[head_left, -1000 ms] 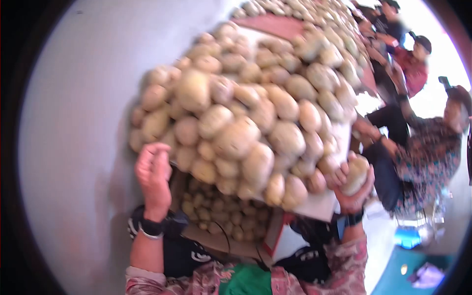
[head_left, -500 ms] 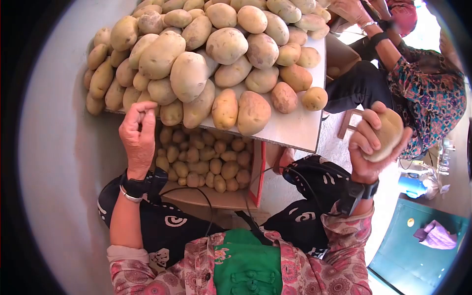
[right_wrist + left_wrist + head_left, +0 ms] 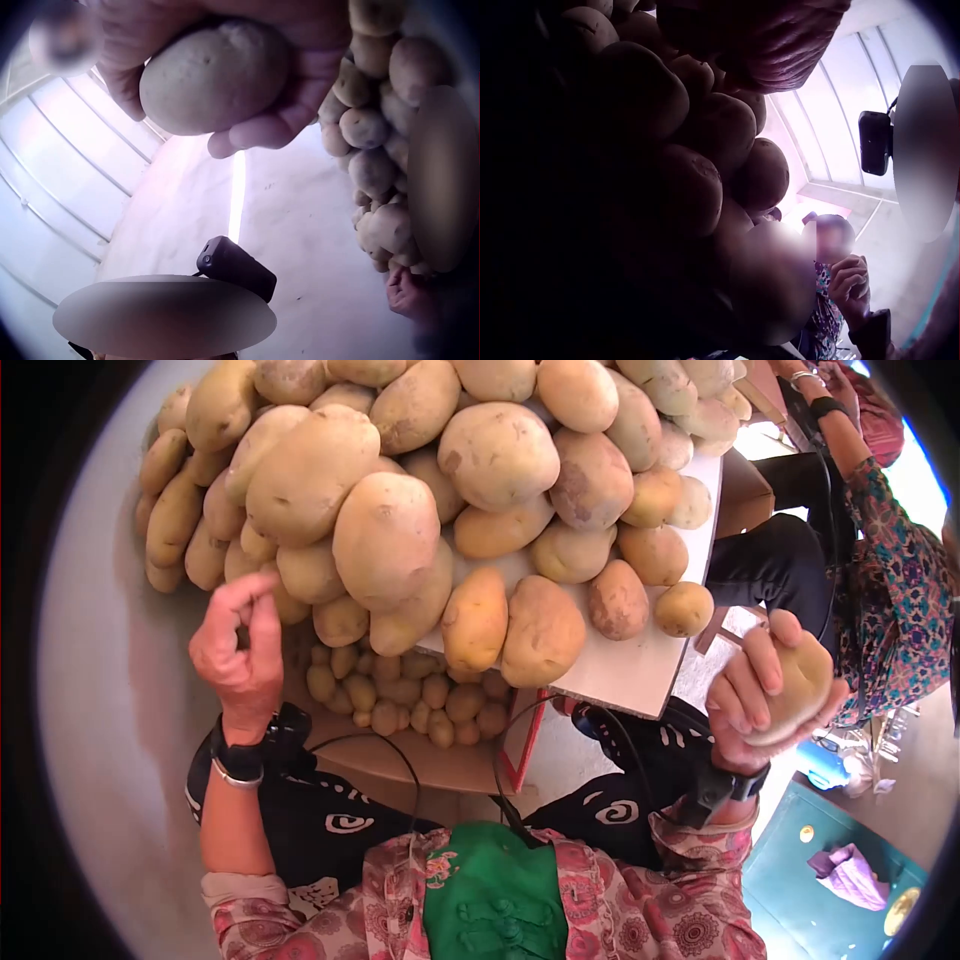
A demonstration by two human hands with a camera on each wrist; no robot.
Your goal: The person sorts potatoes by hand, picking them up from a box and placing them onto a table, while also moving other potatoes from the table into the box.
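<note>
A big heap of pale potatoes [image 3: 420, 500] lies on a white board [image 3: 630, 675] in the head view. My right hand [image 3: 760, 695] grips one pale potato [image 3: 800, 680] in the air, off the board's right corner. The right wrist view shows that potato [image 3: 214, 75] cupped by fingers and thumb. My left hand [image 3: 240, 650] is raised at the heap's lower left edge, fingers curled with thumb against forefinger, and nothing shows in it. The left wrist view is dark, with potatoes [image 3: 705, 127] close by.
Under the board stands a box [image 3: 440, 765] of several small potatoes [image 3: 400, 695]. A seated person in patterned clothes [image 3: 900, 590] is close on the right. A teal floor patch [image 3: 850, 870] lies at lower right, and a pale wall [image 3: 110, 690] on the left.
My right hand has carried the potato off the heap's edge out past the board's corner. The left hand shifted slightly left and stayed curled. The view tilted down towards the heap.
</note>
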